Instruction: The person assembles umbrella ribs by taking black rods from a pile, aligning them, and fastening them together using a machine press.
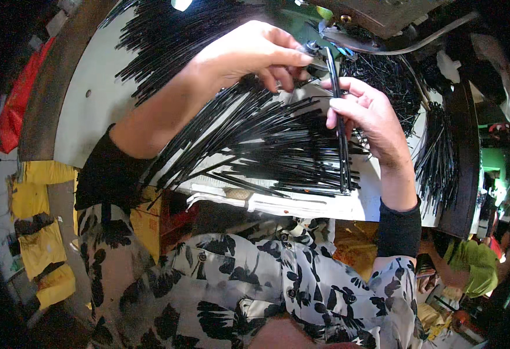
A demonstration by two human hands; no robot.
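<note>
My right hand (367,113) pinches a long, thin black tube (342,148) between thumb and fingers and holds it roughly upright. The upper end of the tube reaches a small dark piece (312,47) beneath the machine's edge. At that piece, the thumb and forefinger of my left hand (269,57) come together, its other fingers curled. What the left fingertips grip is too small and dark to name. Below both hands a loose pile of black tubes (266,136) fans out across the white tabletop (95,125).
A large stack of black tubes (167,43) lies at the far left. A tangle of thin black strands (389,87) and another tube bundle (435,154) sit on the right. The machine body (377,17) and a curved cable (424,43) overhang the back. White strips (266,203) line the near edge.
</note>
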